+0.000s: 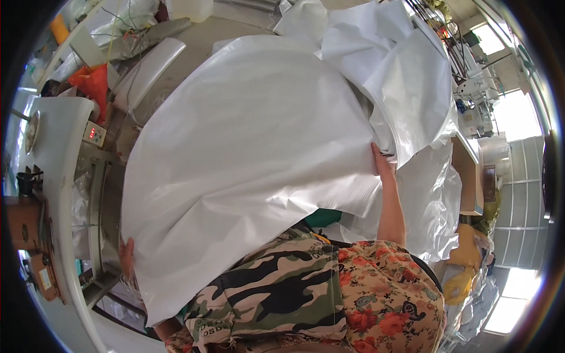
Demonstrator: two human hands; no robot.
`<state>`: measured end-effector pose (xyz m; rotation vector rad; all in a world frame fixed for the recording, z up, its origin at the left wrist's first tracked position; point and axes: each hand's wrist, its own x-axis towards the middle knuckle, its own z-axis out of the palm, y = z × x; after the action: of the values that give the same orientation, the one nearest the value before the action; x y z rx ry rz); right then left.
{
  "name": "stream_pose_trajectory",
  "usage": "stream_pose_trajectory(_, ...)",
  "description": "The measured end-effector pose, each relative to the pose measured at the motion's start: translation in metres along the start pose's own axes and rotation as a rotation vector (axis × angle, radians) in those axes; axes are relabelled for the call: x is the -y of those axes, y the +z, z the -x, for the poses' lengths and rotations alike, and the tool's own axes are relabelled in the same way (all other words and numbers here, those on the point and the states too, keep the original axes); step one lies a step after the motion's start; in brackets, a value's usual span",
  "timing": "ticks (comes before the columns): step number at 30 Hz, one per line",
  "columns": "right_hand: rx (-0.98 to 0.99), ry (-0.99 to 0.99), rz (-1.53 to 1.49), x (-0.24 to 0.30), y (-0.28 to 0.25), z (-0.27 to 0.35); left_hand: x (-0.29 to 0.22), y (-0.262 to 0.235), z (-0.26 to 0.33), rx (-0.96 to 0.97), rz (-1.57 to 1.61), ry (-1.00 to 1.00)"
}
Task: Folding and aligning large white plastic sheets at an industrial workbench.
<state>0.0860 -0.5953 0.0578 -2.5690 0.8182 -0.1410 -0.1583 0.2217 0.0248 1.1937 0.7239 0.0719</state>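
Note:
A large white plastic sheet (247, 112) spreads in front of me, its near part creased and draped toward my lap. My left hand (127, 254) is closed on its left edge, with part of the hand behind the sheet. On the right, with that arm stretched out, my right hand (384, 160) grips the sheet's right edge, some fingers hidden by the material. Just beyond it lies a heap of layered, folded white sheeting (406, 88), close to my right fingertips.
At the left stands a white sewing table (62, 141) with a small control box (94, 134) at its edge. An orange-red bag (93, 85) lies behind it. To the right are crumpled clear plastic (432, 200), a cardboard box (466, 176) and yellow bags (462, 267).

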Motion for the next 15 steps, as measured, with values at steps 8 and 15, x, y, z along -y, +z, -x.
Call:
stream_pose_trajectory(8, -0.025, -0.171, 0.059, 0.089, 0.039, -0.030, 0.001, -0.033, 0.031, -0.196, -0.270, 0.125)
stream_pose_trajectory(15, -0.110, -0.376, -0.003, 0.185, 0.064, -0.118, -0.029, 0.075, 0.077, -0.130, -0.090, 0.062)
